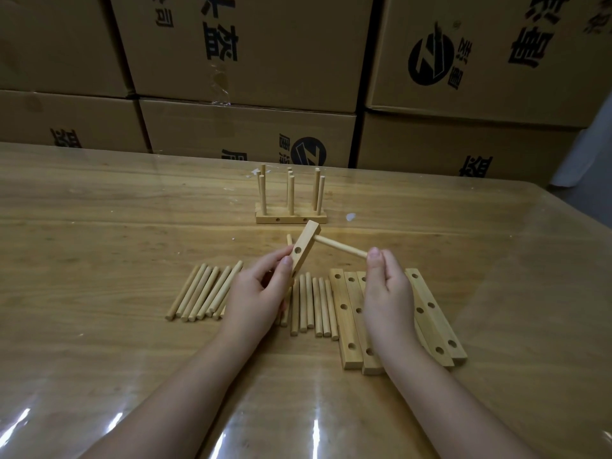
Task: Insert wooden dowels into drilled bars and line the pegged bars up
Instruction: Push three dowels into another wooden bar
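Bar point(302, 254) tilts up-right in left hand point(261, 293); dowel point(341, 248) juts right.

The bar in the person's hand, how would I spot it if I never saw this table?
Start at the wooden table in front of the stacked cardboard boxes. Near its middle, the left hand holds one drilled bar tilted up off the tabletop. Unlike the bars lying flat under the right hand, it has a dowel sticking out near its top, pinched by that hand.

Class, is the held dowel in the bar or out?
In: the dowel disappears into the bar near its upper end; depth cannot be told.
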Tool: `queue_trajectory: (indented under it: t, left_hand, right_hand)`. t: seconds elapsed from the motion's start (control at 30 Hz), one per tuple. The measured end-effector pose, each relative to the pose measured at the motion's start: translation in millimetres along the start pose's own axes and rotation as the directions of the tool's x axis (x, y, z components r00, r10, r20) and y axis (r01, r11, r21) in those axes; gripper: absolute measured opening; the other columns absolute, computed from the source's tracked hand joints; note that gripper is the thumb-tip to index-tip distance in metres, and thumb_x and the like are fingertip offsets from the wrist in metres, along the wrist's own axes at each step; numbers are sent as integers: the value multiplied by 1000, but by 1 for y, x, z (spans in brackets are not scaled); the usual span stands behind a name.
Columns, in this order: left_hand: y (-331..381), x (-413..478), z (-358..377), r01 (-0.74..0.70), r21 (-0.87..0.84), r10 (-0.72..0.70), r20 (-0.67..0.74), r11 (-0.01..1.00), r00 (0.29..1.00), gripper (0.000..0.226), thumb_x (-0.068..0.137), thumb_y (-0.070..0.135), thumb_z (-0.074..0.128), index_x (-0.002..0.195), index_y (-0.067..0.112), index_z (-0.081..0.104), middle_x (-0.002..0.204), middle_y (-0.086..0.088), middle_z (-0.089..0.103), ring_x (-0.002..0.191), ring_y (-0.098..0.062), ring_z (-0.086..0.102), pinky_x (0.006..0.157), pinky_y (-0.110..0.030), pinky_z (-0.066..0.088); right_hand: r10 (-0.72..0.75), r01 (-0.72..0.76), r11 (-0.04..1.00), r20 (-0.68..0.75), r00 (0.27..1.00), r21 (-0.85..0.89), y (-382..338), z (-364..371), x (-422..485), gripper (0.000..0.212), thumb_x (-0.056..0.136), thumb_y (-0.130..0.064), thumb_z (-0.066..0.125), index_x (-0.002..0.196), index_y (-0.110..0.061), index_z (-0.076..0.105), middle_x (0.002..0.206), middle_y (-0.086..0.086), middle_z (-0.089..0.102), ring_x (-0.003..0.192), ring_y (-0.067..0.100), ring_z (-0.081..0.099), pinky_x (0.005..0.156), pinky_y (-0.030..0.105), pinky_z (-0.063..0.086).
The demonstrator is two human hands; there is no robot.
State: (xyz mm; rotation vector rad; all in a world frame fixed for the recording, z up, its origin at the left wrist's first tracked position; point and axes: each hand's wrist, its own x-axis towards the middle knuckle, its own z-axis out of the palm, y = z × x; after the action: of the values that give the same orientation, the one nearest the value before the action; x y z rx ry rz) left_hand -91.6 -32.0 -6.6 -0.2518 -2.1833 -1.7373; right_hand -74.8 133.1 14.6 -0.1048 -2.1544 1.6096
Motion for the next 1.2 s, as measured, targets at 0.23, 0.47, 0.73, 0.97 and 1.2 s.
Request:
queue_trajectory:
  t: [0.23,0.47,0.73,0.97,1.2]
  left_hand:
    - [0,-1,0,-26,73,26,1,997,1000,27,95,24,53,117,33,63,85,16,63,69,-2,56,66,-25,46]
    - [0,1,1,-9,106,5,41,994,999,25,96,29,48,118,33,59,79,17,61,66,-2,56,61,-34,52]
    - [7,5,-1,101,-102,-104,-20,990,994,22,101,26,37,104,43,51,87,-7,63,53,-9,58,47,-22,49]
    - [3,11,-3,121,-312,-158,-97,942,983,21,103,20,32,106,33,49,67,2,67,46,-16,59,41,-25,47]
    - [-2,12,-2,148,-284,-171,-59,947,984,23,103,25,34,107,42,48,70,3,68,51,-18,61,47,-27,50]
  right_hand:
    - [49,-49,998,12,999,24,1,-2,0,35,97,-41,35,70,-24,48,45,-14,39,39,1,30,36,14,24]
    - [48,-50,996,25,999,68,-1,3,0,35,93,-50,32,74,-26,48,48,-16,43,41,0,35,38,13,30]
    - [-25,17,995,85,996,95,5,5,0,41,86,-64,26,82,-33,52,60,-21,50,57,-3,47,55,17,42]
    - [-130,256,926,402,906,-279,7,13,-2,10,93,-41,45,100,-36,51,90,-23,53,87,-6,51,76,16,43]
    - [-134,436,774,555,821,-458,9,17,-1,35,95,-44,42,129,-37,48,134,-21,44,128,1,31,107,26,15]
